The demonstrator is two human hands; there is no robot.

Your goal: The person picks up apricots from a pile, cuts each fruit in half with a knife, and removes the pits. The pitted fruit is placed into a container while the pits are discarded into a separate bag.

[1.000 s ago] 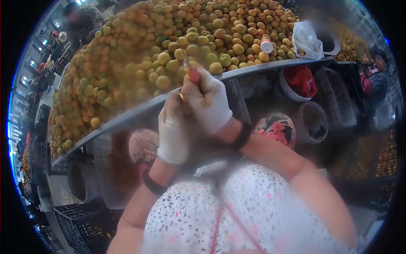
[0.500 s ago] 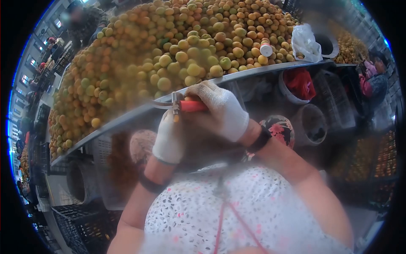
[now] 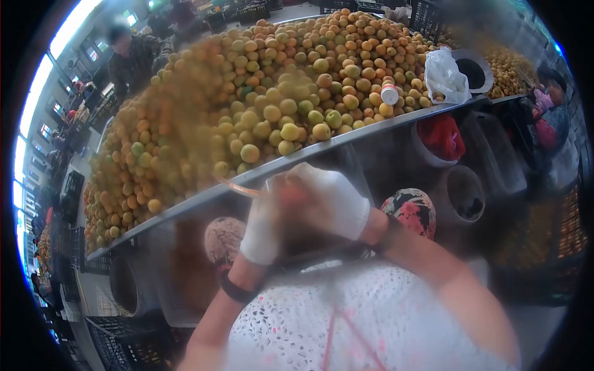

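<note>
Both my hands wear white knit gloves and meet just below the metal edge of the fruit table. My right hand [image 3: 331, 201] is closed around a red-handled tool [image 3: 292, 193], whose handle shows blurred between the gloves. From its left end a thin curved metal strip [image 3: 241, 187] sticks out past my other glove. My left hand [image 3: 261, 226] is closed against the tool's left end, and what its fingers hold is hidden by blur. Beyond the edge lies a large heap of yellow-green and orange round fruit [image 3: 249, 153], apparently apricots.
A white plastic bag [image 3: 447, 77] and a red-and-white container [image 3: 389, 94] rest at the heap's right. Under the edge stand a bucket with a red bag [image 3: 440, 139] and a clear bucket [image 3: 464, 195]. Black crates [image 3: 133, 343] sit lower left. A person [image 3: 131, 59] stands far left.
The view has tilted up, so the table and heap show differently. My hands have come closer together around the tool; its metal clamp, plain before, is now mostly covered or blurred.
</note>
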